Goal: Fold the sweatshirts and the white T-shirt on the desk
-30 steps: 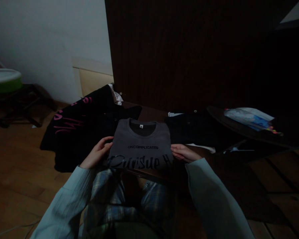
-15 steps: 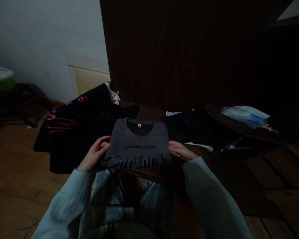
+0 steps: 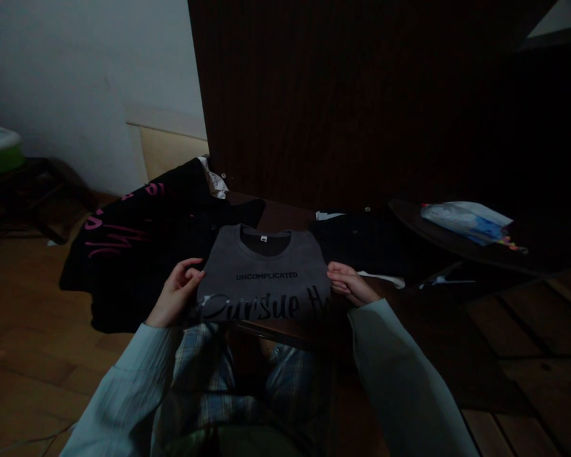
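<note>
A folded grey T-shirt with dark lettering lies before me, its neckline and small white label facing away from me. My left hand pinches its left edge between thumb and fingers. On the opposite side my right hand grips the right edge, fingers curled against the cloth. The lower part of the shirt reaches the near edge of the dark wooden surface. To the left of it lies a black garment with pink lettering, draped over the side. Dark folded clothing sits to the right.
A tall dark wooden panel rises behind the clothes. At the right, a plastic package rests on a dark rounded ledge. A green and white tub stands on a low stool at far left. My knees are beneath the near edge.
Both hands have moved slightly apart with the T-shirt's edges, spreading the cloth wider. More of the lower lettering shows at the right. The view has shifted slightly.
</note>
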`<action>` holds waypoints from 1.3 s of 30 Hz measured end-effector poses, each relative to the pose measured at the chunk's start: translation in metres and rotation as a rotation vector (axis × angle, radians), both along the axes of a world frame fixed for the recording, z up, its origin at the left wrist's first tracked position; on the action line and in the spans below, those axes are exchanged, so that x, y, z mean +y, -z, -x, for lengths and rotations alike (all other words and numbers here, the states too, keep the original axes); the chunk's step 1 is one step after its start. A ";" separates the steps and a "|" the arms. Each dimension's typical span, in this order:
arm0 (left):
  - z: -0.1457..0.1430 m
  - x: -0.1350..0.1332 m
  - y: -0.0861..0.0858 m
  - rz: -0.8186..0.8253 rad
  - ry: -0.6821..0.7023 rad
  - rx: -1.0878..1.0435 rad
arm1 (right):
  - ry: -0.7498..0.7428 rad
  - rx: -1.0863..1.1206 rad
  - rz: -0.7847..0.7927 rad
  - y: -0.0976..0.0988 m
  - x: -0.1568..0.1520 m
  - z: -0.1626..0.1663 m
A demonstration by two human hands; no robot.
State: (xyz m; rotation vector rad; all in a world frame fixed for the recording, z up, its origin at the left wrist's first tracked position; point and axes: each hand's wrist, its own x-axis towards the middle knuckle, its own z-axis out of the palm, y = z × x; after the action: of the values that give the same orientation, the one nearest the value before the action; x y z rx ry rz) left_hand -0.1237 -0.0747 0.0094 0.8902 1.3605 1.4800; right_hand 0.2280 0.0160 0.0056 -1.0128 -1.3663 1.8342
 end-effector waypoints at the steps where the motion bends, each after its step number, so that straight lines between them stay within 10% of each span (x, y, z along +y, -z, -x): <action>1: 0.000 0.001 0.001 0.000 -0.002 0.014 | 0.000 -0.011 0.005 0.000 0.000 0.000; 18: 0.016 -0.030 -0.007 0.212 0.318 0.086 | -0.456 -0.296 0.033 -0.005 -0.008 -0.013; 39: -0.006 -0.044 -0.010 0.044 -0.136 0.152 | -0.359 -0.267 0.040 -0.003 -0.007 -0.006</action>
State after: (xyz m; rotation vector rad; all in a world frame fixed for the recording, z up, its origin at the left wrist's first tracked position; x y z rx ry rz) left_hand -0.1178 -0.1184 0.0197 0.9127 1.5866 1.5022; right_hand 0.2338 0.0093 0.0082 -1.1214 -1.7712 2.0437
